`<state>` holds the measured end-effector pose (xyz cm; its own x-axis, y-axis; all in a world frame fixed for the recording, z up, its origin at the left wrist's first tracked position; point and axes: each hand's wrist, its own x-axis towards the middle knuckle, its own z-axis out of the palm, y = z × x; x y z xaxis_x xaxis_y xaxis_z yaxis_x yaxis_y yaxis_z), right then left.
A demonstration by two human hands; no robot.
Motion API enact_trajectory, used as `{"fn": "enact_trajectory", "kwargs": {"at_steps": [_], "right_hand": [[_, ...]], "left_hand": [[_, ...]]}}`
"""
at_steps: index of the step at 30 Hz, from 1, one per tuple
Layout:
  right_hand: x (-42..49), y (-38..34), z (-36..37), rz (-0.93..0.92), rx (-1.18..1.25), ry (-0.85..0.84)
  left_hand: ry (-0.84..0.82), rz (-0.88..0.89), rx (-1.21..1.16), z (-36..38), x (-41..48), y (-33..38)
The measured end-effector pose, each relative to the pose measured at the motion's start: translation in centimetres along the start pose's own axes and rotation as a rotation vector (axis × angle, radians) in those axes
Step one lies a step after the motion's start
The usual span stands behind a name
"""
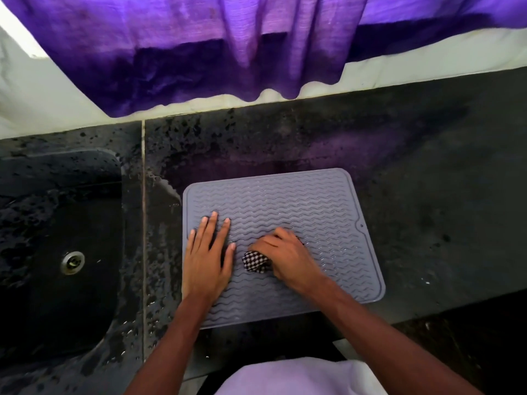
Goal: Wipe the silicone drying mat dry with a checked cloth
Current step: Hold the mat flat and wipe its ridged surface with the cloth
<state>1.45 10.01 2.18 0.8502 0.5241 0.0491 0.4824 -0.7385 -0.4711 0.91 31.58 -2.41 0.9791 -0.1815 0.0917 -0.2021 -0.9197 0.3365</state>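
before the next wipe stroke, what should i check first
1. Cloth gripped in right hand: ok.
2. Cloth touching mat: ok.
3. Left hand flat on mat, steadying it: ok.
4. Mat lying flat on counter: ok.
5. Far half of mat dry: cannot tell.
6. Counter beside sink dry: not ok, droplets show there.

Head-worn view (wide-angle), steeply downward, close above the mat (313,201)
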Motion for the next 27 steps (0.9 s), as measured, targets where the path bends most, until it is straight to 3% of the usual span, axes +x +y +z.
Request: {"fn": "enact_trajectory", "kwargs": {"at_steps": [14,19,24,27], "right_hand": [[-6.8,10.1,-8.1,0.185,-0.041,-0.072],[-10.6,13.8,-11.1,0.338,-0.104,-0.013],[-9.6,11.4,-11.2,0.443,0.002,0.203],[-6.7,7.3,-9.5,0.287,0.044,0.246]], "left_hand": [[-0.003,-0.031,0.022,-0.2,-0.1,0.3],[-0.001,-0.042,0.028,-0.2,-0.1,0.5],[-0.002,-0.041,0.040,0.0,-0.1,0.5],[-0.012,-0.046,0.040,0.0,-0.1,0.5]]}}
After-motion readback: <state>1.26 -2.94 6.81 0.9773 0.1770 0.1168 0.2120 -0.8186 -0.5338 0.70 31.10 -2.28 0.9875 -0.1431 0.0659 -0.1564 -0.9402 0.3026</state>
